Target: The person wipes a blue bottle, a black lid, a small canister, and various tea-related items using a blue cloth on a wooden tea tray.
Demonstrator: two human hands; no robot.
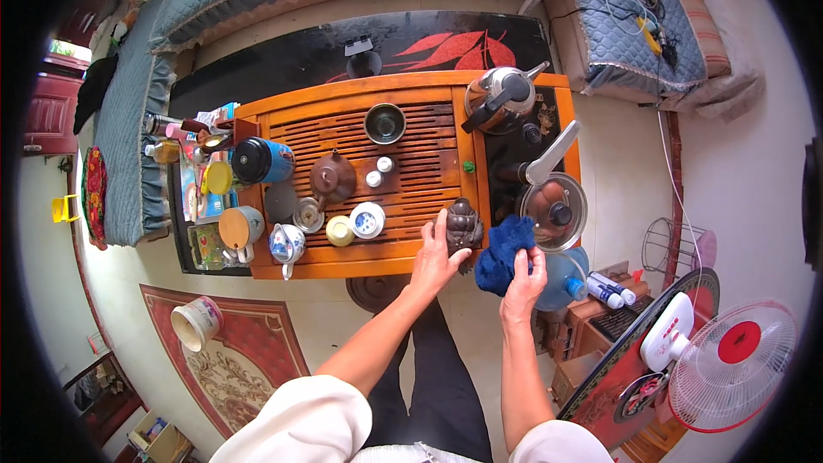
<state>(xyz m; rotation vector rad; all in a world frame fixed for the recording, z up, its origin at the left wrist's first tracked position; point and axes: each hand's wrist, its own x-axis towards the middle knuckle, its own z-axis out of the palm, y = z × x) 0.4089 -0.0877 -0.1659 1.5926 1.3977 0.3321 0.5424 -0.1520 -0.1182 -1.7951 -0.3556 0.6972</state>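
Note:
A dark brown figurine (pixel 463 225), apparently a toad-shaped tea pet, is at the near right edge of the slatted wooden tea tray (pixel 360 268). My left hand (pixel 435 260) holds it by its left and near sides, with the thumb and index finger spread around it. Just to the right, my right hand (pixel 524 286) pinches a fluffy dark blue cloth (pixel 505 254), which hangs bunched beside the figurine. Nearest to the left hand on the tray are a blue-and-white cup (pixel 367 220) and a pale yellow cup (pixel 339 231).
A brown teapot (pixel 332 178), a dark bowl (pixel 384 123) and two small white pieces (pixel 379 170) stand on the tray. At right are a steel kettle (pixel 508 93), a glass-lidded pot (pixel 554 212) and a blue water bottle (pixel 562 283). A fan (pixel 733 366) stands lower right.

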